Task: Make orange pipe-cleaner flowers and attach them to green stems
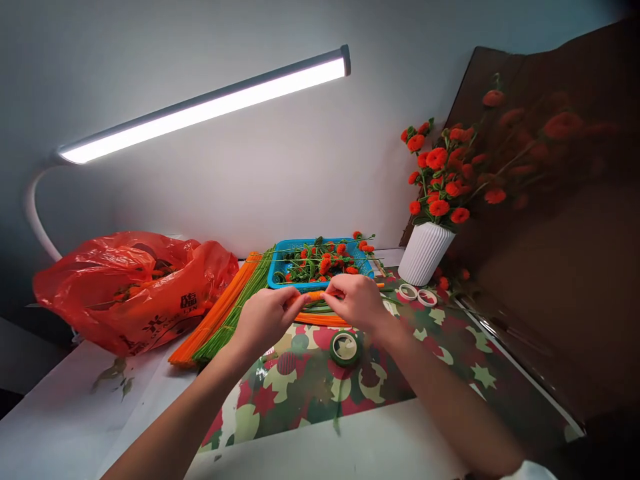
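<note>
My left hand (pixel 264 319) and my right hand (pixel 357 301) are close together in front of the basket, with fingers and thumbs pinched. Between them stretches a fuzzy orange pipe cleaner piece (pixel 316 295), gripped at both ends; it looks coiled or bunched, and its ends are hidden by my fingers. Just behind and below it lie loose orange pipe cleaners (pixel 325 321) and green ones. A roll of dark green tape (pixel 334 351) rests on the patterned mat below my hands.
A blue basket (pixel 273 272) holds orange flowers with green stems. Left are orange pipe cleaners (pixel 213 308), green pipe cleaners (pixel 227 322) and a red plastic bag (pixel 170 310). A white vase (pixel 427 253) of orange flowers and two tape rolls (pixel 427 290) stand right. A lamp (pixel 210 107) hangs above.
</note>
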